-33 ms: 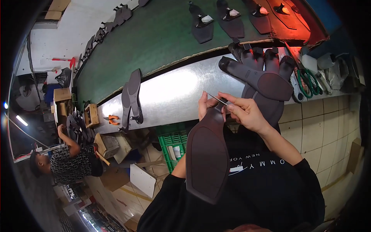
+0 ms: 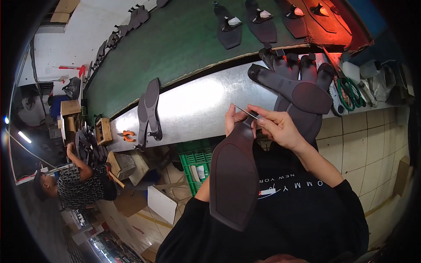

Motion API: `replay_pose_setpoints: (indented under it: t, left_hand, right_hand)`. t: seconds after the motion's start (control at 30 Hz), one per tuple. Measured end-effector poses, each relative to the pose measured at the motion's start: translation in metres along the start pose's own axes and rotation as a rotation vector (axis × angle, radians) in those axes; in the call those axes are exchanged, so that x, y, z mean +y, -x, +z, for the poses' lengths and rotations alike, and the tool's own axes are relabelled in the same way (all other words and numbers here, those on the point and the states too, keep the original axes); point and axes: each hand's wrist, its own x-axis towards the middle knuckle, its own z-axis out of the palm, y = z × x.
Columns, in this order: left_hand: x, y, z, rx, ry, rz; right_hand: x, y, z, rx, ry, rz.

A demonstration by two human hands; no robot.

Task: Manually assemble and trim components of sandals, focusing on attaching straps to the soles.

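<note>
A dark brown high-heeled shoe [image 2: 234, 179] is in front of my chest, its sole facing up and its broad toe end toward me. My left hand [image 2: 231, 120] is closed around the heel end, mostly hidden behind it. Between the thumb and fingers of my right hand [image 2: 280, 129] is a thin, pointed metal tool [image 2: 247, 112], lying across the heel. Its tip points up and left, close to the left fingertips. Just beyond my right hand, a pile of similar shoes [image 2: 312, 97] lies on the metal bench ledge.
Two more shoes [image 2: 151, 105] and orange-handled pliers [image 2: 128, 136] lie on the metal ledge [image 2: 197, 98]. Several shoes [image 2: 262, 26] stand on the green belt [image 2: 175, 57]. Green-handled scissors [image 2: 348, 94] are at right. A green crate [image 2: 188, 164] sits below. A co-worker [image 2: 81, 182] is at left.
The broad toe end of the shoe in my hands has shifted very slightly to the left. Both hands keep their hold.
</note>
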Motion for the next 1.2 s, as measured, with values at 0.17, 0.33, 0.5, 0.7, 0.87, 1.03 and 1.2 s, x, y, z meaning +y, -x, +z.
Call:
replay_pose_setpoints:
  t: [0.17,0.33,0.5,0.7,0.87,1.03,1.2]
  left_hand:
    - [-0.009,-0.013,-0.013,-0.117,0.098,0.026]
    - [-0.007,-0.016,-0.011,-0.153,0.102,0.035]
    - [-0.005,-0.016,-0.014,-0.167,0.006,0.040]
    - [-0.010,-0.017,-0.010,-0.078,0.145,0.040]
    - [-0.005,-0.011,-0.001,0.023,0.133,0.032]
    - [-0.002,-0.007,0.003,-0.069,0.303,0.018]
    - [-0.002,-0.014,-0.002,-0.064,0.267,0.079]
  right_hand:
    - [0.000,-0.001,-0.003,-0.015,-0.030,0.041]
    - [0.000,-0.004,-0.004,-0.025,-0.098,0.074]
    - [0.001,-0.008,0.003,0.010,-0.136,0.080]
    - [0.008,-0.010,0.006,0.059,-0.182,0.096]
    - [0.008,-0.010,0.009,0.087,-0.211,0.129]
    - [0.004,-0.013,0.012,0.082,-0.106,0.122]
    - [0.007,-0.014,0.015,0.090,-0.093,0.095]
